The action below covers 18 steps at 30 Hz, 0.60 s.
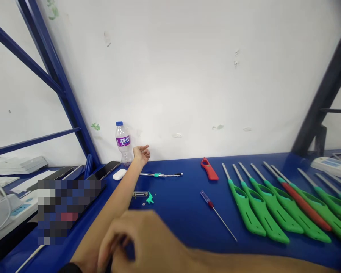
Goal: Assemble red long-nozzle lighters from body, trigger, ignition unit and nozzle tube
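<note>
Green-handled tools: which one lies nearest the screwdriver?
The leftmost green-handled tool; it lies just right of the screwdriver, apart from it, with the other green ones farther right.

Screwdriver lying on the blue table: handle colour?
Translucent purplish handle, dark red at the shaft end; best seen in the head view.

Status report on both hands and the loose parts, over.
Left hand raised, loosely curled, no item visible. Right hand curled, blurred, grip unclear. Teal piece on the table, untouched. Left forearm and right hand hide some table.
</note>
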Tool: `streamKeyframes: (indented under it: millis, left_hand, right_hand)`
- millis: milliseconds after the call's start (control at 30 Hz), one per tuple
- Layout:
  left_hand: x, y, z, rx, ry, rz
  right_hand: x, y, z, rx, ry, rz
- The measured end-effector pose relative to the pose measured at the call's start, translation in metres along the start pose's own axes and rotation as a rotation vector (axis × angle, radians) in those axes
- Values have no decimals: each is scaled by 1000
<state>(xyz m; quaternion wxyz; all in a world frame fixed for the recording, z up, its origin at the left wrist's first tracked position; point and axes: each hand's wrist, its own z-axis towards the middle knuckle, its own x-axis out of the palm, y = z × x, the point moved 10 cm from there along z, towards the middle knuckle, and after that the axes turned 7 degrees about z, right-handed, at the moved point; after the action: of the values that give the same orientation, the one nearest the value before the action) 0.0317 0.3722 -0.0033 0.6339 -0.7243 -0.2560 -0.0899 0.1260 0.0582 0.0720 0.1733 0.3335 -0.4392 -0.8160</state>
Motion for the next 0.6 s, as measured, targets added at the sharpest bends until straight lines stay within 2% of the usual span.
streamKeyframes:
  millis: [67,133,200,267,333,367,433,500,600]
  left_hand:
    - [14,-14,-13,56,33,54]
    - [25,-28,-34,135,82,119]
    - [30,-35,-60,228,132,201]
    - [27,-35,-88,322,170,290]
    - [19,-29,-111,412,195,378]
    - [15,-26,-119,454,202,417]
    - [9,-20,-128,521,220,495]
    - [7,-18,-132,582,236,572]
    - [6,-20,-136,645,220,618]
  right_hand:
    - [-52,20,9,-86,-138,-95]
    - [-101,17,12,-55,-210,-251]
    - [-156,-10,5,97,-328,-525]
    - [-213,-54,-15,354,-475,-800]
    - [-253,-98,-39,617,-540,-1072]
    - [-264,-119,-48,715,-525,-1162]
    - [-270,-148,-57,765,-491,-1210]
    - [-268,-165,-61,788,-472,-1201]
    - [-260,-175,-64,820,-404,-1166]
